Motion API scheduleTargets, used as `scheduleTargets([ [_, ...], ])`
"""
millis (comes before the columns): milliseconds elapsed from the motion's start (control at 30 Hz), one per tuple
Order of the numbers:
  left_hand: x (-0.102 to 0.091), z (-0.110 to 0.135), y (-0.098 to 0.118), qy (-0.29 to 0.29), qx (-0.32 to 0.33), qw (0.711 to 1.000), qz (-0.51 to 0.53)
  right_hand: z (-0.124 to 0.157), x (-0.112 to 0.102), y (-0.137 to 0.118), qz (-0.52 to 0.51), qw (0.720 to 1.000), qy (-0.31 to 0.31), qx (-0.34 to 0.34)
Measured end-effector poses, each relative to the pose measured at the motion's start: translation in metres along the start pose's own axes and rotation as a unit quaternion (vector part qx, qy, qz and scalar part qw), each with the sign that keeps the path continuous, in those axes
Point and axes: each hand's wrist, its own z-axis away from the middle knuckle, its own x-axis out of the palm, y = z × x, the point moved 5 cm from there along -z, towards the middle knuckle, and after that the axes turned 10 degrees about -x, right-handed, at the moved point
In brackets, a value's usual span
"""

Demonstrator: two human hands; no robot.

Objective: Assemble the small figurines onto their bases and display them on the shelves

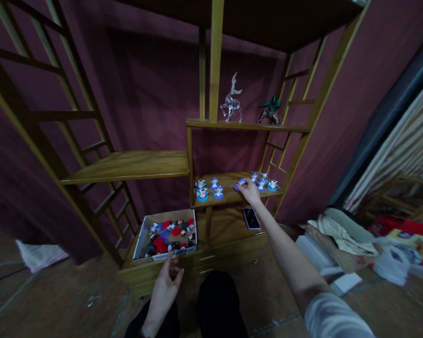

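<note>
My right hand has a small purple-and-white figurine pinched between thumb and fingertips, low over the shelf; I can't tell whether its base bears fully on the wood. My left hand is unladen, its fingers loosely curled, with the index tip at the front edge of the cardboard box; whether it touches the rim I can't make out. Just beyond that left hand, inside the box, lies a jumble of red, black and blue figurines.

To the left of my right hand stand four figurines in a cluster; close by on its right stand four more. A phone lies one level down, just below that hand. Well above it are a clear deer ornament and a dark green figure.

To handle this well, I'd keep the pinch light and low, level the round base before letting go, and draw my fingers straight back toward me, because the right-hand neighbours are near enough to be knocked. My forearm should keep clear of the shelf's front edge, and my left hand shouldn't tip the box.
</note>
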Motion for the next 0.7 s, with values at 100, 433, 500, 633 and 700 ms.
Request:
scheduleTargets([
  [100, 0.001, -0.001, -0.002, 0.003, -0.006, 1.0, -0.001, -0.018, 0.014, 0.004, 0.019, 0.999, -0.029, 0.022],
  [433, -0.001, -0.007, -0.004, 0.001, -0.031, 0.999, -0.009, -0.036, 0.054, -0.008, 0.095, 0.99, -0.101, -0.001],
  [500, -0.002, -0.007, -0.004, 0.001, -0.028, 1.0, -0.011, -0.035, 0.06, -0.009, 0.121, 0.986, -0.114, -0.018],
  [633, -0.002, -0.006, -0.002, -0.004, -0.026, 1.0, -0.008, -0.032, 0.065, -0.011, 0.156, 0.979, -0.13, -0.032],
  [700, -0.003, -0.006, -0.002, -0.001, -0.026, 1.0, -0.006, -0.031, 0.064, -0.013, 0.164, 0.977, -0.134, -0.027],
])
